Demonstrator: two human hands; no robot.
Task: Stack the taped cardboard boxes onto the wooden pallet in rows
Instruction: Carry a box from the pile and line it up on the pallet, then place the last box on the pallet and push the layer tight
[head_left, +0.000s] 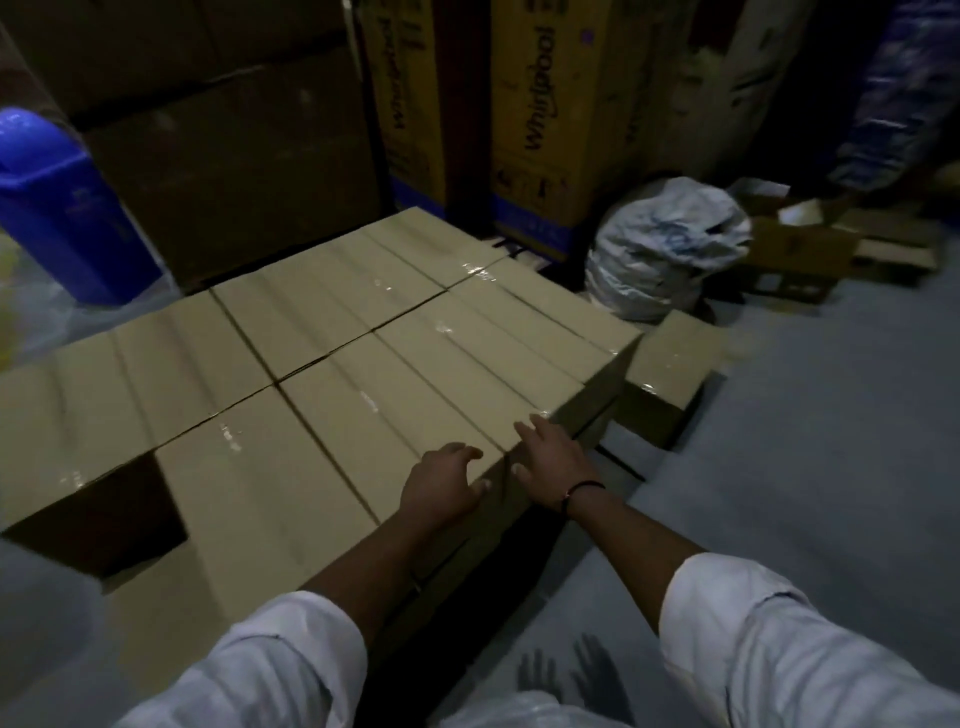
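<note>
The box (395, 426) I am working sits on the top layer at the near edge of the stack (322, 291), its taped top facing up. Its long axis runs away from me and to the left, in line with the seams of its neighbours. My left hand (447, 483) lies on its near end, fingers bent over the top edge and thumb down on the side face. I cannot tell whether it grips or only presses.

My right hand (550, 467) is just beside it, across the seam on the next box (467, 364), fingers straight and spread flat on top. So the box lies ahead of both palms, and a push along that axis would seat it against the row. I judge the left hand is the one placed to do that.

The pallet is hidden under the stack. One slot (104, 509) stands open at the near left corner. A loose box (670, 364) rests on the floor to the right of the stack, nearer my right hand and well apart from that slot.
</note>
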